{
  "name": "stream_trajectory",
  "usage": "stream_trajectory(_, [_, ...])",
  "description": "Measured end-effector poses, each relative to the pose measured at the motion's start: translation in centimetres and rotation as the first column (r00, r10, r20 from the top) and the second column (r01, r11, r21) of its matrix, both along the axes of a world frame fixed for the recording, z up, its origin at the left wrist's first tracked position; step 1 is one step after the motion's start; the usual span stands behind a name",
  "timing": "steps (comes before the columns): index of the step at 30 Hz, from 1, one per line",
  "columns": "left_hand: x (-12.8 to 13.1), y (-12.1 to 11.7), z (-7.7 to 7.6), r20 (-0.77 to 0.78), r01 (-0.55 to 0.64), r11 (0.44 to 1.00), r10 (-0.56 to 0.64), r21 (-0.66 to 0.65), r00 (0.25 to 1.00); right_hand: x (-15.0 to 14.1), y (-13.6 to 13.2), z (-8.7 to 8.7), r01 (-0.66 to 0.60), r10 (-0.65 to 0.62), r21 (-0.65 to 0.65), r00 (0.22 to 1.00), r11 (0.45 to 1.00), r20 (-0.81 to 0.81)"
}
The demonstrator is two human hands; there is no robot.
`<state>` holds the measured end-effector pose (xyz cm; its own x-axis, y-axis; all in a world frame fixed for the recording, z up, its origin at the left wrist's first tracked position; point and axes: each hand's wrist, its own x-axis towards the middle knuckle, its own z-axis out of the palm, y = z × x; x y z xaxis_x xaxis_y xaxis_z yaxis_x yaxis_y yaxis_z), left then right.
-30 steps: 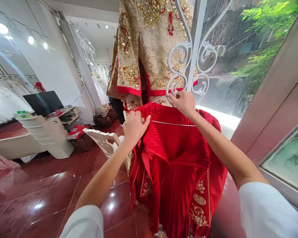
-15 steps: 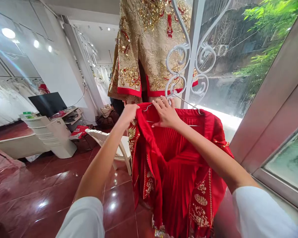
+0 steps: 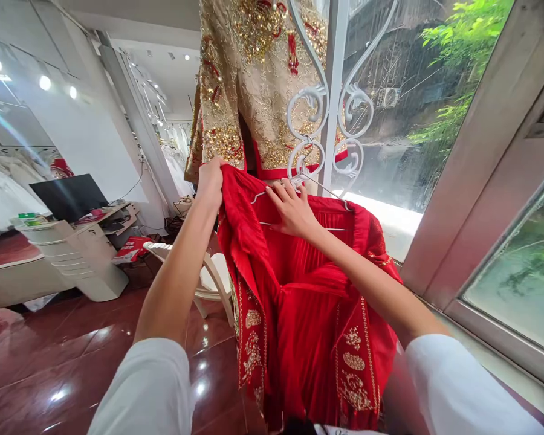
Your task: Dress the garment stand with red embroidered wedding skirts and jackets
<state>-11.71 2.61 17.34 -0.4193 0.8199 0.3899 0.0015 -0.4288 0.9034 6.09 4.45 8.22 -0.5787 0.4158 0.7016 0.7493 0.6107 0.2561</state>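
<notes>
Fingers (image 3: 216,164) of left hand (image 3: 210,183) clench garment (image 3: 299,326).

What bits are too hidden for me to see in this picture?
In the head view:
- Red garment's bottom: cut off by the lower edge.
- Gold jacket's top: cut off by the upper edge.
- Hanger's middle: behind the right hand.
- Far white dresses: too blurred for details.

One left hand (image 3: 210,181) and one right hand (image 3: 294,210) are showing near the centre, with one wire hanger (image 3: 321,185). One red garment (image 3: 306,344) is hanging toward six o'clock, one gold garment (image 3: 269,90) toward twelve. One monitor (image 3: 70,196) is standing toward nine, one chair (image 3: 221,266) toward eight.
</notes>
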Motion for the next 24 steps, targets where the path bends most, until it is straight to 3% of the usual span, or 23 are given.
stream_trajectory(2, [0.2,-2.1,-1.9,-0.073,-0.026,0.998,0.03,0.049,0.997,0.2,0.1,-0.1,-0.006,0.006,-0.011,1.0,1.0,-0.013])
stream_trajectory(4, [-0.2,-4.1,-4.4,-0.294,0.095,0.995,-0.103,-0.04,0.95,0.5,0.3,-0.1,-0.026,0.026,-0.023,1.0,0.999,-0.016])
stream_trajectory(6, [-1.3,-5.2,-7.0,-0.56,0.186,0.955,-0.286,-0.229,0.778,0.7,0.2,-0.1,-0.071,0.071,-0.039,0.997,0.997,-0.02])
stream_trajectory(7, [-2.1,-5.3,-8.1,-0.647,0.142,0.959,-0.272,-0.247,0.712,0.7,0.0,-0.1,-0.098,0.096,-0.045,0.994,0.994,-0.043])
stream_trajectory(8, [-3.0,-5.0,-9.1,-0.706,0.049,0.981,-0.168,-0.185,0.688,0.5,-0.2,-0.1,-0.118,0.113,-0.048,0.989,0.992,-0.093])
stream_trajectory(10, [-4.7,-3.7,-10.8,-0.685,-0.189,0.979,0.186,0.071,0.704,-0.4,-0.9,-0.1,-0.1,0.08,-0.066,0.961,0.993,-0.263])
stream_trajectory(11, [-5.5,-2.8,-11.6,-0.641,-0.252,0.956,0.286,0.147,0.712,-1.0,-1.3,-0.2,-0.062,0.024,-0.101,0.938,0.993,-0.347])
stream_trajectory(12, [-6.2,-1.8,-12.3,-0.604,-0.242,0.958,0.284,0.151,0.745,-1.8,-1.7,-0.3,-0.019,-0.047,-0.161,0.915,0.987,-0.401])
stream_trajectory(13, [-6.7,-1.0,-13.1,-0.56,-0.168,0.981,0.194,0.098,0.806,-2.6,-1.9,-0.6,0.015,-0.114,-0.236,0.903,0.972,-0.415])
stream_trajectory(15, [-7.3,0.3,-14.4,-0.399,0.076,0.995,-0.097,-0.069,0.912,-3.8,-1.9,-1.1,0.036,-0.183,-0.374,0.912,0.927,-0.367])
stream_trajectory(17, [-7.7,0.8,-15.2,-0.199,0.268,0.945,-0.304,-0.188,0.931,-4.3,-1.5,-1.6,-0.026,-0.159,-0.445,0.914,0.895,-0.373])
stream_trajectory(19, [-8.3,0.9,-15.3,-0.101,0.36,0.903,-0.39,-0.233,0.915,-4.0,-0.8,-1.7,-0.172,-0.082,-0.447,0.866,0.878,-0.494])
stream_trajectory(21, [-9.0,0.8,-14.5,-0.118,0.381,0.893,-0.417,-0.24,0.901,-3.4,-0.3,-1.4,-0.375,0.008,-0.42,0.754,0.826,-0.657])
stream_trajectory(24, [-10.4,1.1,-12.3,-0.285,0.268,0.943,-0.317,-0.197,0.905,-3.5,-0.2,-0.6,-0.627,0.017,-0.387,0.538,0.676,-0.843])
